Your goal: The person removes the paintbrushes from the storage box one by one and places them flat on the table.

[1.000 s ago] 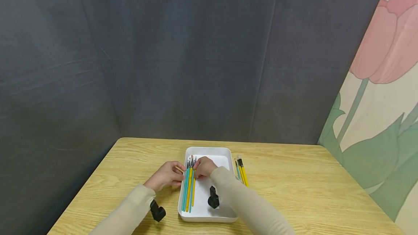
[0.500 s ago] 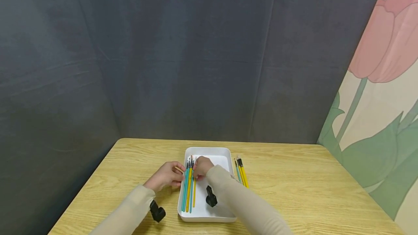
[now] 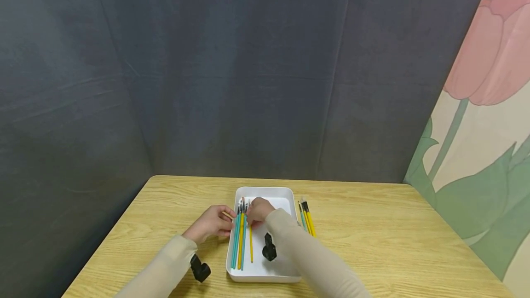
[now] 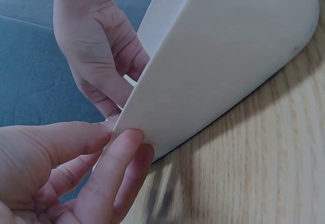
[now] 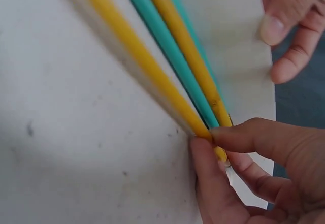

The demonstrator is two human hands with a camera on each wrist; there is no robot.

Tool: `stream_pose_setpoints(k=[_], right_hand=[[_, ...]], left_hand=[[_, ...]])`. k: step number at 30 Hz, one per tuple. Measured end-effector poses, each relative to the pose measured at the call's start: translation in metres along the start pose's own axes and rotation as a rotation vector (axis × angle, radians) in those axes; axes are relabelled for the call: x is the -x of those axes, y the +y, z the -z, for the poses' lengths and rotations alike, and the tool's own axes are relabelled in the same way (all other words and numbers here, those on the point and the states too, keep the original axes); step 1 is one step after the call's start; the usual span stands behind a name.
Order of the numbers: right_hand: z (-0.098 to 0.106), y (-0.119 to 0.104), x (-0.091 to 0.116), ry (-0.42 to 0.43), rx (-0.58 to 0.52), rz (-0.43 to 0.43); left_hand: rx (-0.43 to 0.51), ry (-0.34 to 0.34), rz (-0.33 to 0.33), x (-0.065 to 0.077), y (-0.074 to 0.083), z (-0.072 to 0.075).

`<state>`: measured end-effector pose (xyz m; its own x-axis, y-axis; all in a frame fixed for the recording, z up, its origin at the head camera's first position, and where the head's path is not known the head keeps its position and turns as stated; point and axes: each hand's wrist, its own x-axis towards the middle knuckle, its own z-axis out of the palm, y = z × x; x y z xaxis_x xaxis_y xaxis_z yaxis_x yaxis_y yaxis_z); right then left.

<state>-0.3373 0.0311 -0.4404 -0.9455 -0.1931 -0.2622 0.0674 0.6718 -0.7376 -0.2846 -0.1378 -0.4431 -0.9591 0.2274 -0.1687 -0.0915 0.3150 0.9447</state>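
Observation:
A white tray (image 3: 283,203) lies lengthwise on the table. Along its left side sit several paintbrushes with teal handles (image 3: 235,247) and a yellow-handled paintbrush (image 3: 240,243), bristles toward the far end. My right hand (image 3: 260,210) reaches into the tray and pinches a thin yellow paintbrush (image 3: 251,247) near its bristle end. In the right wrist view this yellow paintbrush (image 5: 152,74) runs from between thumb and fingers, its tip hidden by them. My left hand (image 3: 211,222) grips the tray's left wall (image 4: 167,82), thumb at the rim and fingertips against the outside.
Right of the tray, more paintbrushes lie on the wooden table (image 3: 364,233), among them a yellow one with black bristles (image 3: 309,222) and a teal one (image 3: 302,217). A dark curtain (image 3: 248,82) hangs behind the table, and a tulip-patterned cloth (image 3: 476,151) hangs at right.
The thin yellow paintbrush has shifted right, opening a gap from the other brushes, with my right hand moving along slightly. My left hand has stayed at the tray's wall.

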Motion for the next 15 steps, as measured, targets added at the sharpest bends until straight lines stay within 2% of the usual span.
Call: stream_pose_setpoints(k=[8,15], right_hand=[[0.010,0.008,0.005,-0.108,-0.223,-0.023],[0.027,0.009,0.015,-0.162,-0.326,-0.027]], left_hand=[[-0.008,0.022,0.017,0.001,0.002,-0.002],[-0.002,0.018,0.012,0.000,0.002,-0.002]])
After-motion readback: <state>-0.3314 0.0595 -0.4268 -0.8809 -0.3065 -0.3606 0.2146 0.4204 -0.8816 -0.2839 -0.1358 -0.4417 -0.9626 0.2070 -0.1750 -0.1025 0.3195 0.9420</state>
